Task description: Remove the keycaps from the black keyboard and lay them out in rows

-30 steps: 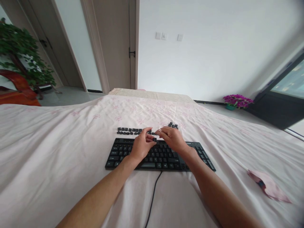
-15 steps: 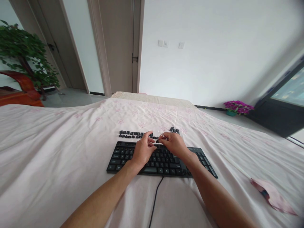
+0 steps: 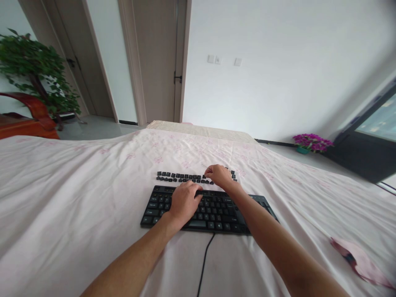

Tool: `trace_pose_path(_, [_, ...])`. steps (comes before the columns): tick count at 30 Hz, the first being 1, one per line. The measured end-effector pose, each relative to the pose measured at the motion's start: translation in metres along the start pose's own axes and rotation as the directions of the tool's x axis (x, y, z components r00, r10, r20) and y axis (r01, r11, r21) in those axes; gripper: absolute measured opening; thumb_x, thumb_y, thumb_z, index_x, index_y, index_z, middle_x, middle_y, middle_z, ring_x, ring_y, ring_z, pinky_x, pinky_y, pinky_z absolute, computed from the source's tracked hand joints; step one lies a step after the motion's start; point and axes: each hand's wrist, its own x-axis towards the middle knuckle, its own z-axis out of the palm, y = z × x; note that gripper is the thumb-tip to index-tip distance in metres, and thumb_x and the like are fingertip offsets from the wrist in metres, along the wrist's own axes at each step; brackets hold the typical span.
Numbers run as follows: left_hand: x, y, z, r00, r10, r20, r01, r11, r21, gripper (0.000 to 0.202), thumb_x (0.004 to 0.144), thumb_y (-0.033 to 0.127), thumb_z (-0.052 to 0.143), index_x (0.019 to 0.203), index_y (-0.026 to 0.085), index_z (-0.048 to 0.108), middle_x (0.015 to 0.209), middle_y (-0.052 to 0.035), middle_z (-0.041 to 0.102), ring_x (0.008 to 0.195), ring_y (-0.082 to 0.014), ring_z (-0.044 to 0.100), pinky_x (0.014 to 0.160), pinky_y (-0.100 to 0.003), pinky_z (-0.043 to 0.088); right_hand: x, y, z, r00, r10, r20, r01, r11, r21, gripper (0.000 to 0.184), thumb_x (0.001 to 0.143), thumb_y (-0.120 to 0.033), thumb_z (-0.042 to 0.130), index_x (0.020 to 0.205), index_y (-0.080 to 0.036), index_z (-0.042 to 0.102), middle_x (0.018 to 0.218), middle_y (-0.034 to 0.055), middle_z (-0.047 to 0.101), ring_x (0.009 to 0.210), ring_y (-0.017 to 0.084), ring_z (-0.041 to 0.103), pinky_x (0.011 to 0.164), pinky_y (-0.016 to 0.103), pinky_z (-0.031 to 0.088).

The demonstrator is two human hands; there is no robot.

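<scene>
In the head view, a black keyboard (image 3: 206,215) lies flat on a pink-flowered cloth (image 3: 93,198), squarely in front of the person, a placing that probably lets both hands reach it equally. Its cable (image 3: 203,264) runs off the near edge, away from the loose pieces. The left hand (image 3: 185,202) rests on the keyboard's upper left-middle part, thumb and forefinger apart with no object visible between them; its weight likely steadies the board. The right hand (image 3: 218,175) is beyond the far edge, fingertips bent together. A thin pale tool (image 3: 203,166) pokes out past them, seemingly gripped; one loose keycap (image 3: 204,177) sits just by the fingertips, and whether it is pinched or lying free cannot be told. Other keycaps form a far row (image 3: 182,176) and a near row (image 3: 198,181), with a small cluster (image 3: 233,176) partly behind the right hand, presumably spaced so that their order remains readable.
</scene>
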Motion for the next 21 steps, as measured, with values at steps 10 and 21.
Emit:
trace_pose_path(10, [0.0004,0.0008,-0.0016,1.000,-0.011,0.014,0.011,1.000,-0.013,0.016,0.080,0.023,0.063,0.096,0.025,0.067,0.097,-0.0026,0.064,0.096,-0.0196,0.057,0.087,-0.031,0.042,0.0054,0.0006,0.0063,1.000,0.001,0.022,-0.001,1.000,0.008,0.016,0.074,-0.033,0.063,0.083,-0.028,0.075,0.083,0.0028,0.071,0.074,0.018,0.062,0.063,0.025,0.039])
trace_pose_path(21, [0.0006,0.0002,-0.0004,1.000,-0.014,0.014,0.014,1.000,-0.011,0.015,0.081,0.023,0.063,0.095,0.025,0.067,0.097,-0.0024,0.064,0.096,-0.0194,0.057,0.088,-0.031,0.042,0.0031,0.0003,0.0100,1.000,-0.009,0.020,0.008,0.999,0.049,0.018,0.078,-0.034,0.061,0.087,-0.026,0.075,0.077,0.0021,0.071,0.076,0.017,0.064,0.060,0.023,0.037])
